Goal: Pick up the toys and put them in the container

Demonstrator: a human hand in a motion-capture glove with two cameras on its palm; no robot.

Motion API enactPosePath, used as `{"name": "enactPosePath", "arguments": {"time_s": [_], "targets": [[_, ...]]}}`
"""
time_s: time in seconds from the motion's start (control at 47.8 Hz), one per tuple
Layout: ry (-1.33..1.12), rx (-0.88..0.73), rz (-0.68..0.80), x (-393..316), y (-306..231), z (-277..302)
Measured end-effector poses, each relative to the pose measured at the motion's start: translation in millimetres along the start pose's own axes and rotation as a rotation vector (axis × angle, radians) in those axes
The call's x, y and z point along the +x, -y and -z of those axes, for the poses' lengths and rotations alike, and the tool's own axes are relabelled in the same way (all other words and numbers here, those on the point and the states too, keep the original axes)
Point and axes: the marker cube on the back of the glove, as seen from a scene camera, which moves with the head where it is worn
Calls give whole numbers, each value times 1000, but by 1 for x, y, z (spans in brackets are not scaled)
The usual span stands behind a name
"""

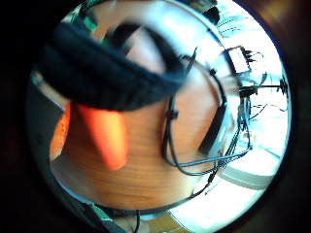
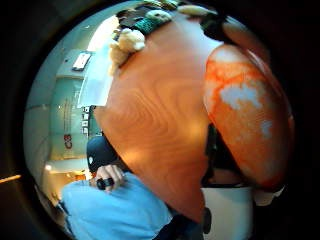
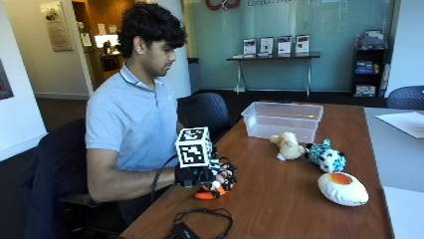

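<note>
Fingers of black-gloved right hand (image 3: pixel 211 179) curl round small orange plush toy (image 3: pixel 207 193); we note clear plastic container (image 3: pixel 283 121) well apart on wooden table (image 3: pixel 278 199).

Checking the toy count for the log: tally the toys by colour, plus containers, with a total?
Orange toy, held in the gloved right hand: 1
Cream plush toy: 1
Teal and white spotted plush toy: 1
White toy with an orange centre: 1
Clear plastic container: 1
Total: 4 toys and 1 container, 5 things.
</note>
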Motion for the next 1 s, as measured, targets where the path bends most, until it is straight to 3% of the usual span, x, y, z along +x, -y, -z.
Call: {"name": "enactPosePath", "arguments": {"time_s": [0.209, 0.46, 0.565, 0.69, 0.857, 1.004], "targets": [[140, 155, 101, -36, 29, 30], [152, 255, 458, -213, 141, 169], [201, 223, 591, -272, 183, 214], [207, 160, 664, -335, 221, 227], [248, 80, 674, -388, 242, 212], [151, -131, 641, -384, 242, 191]]}}
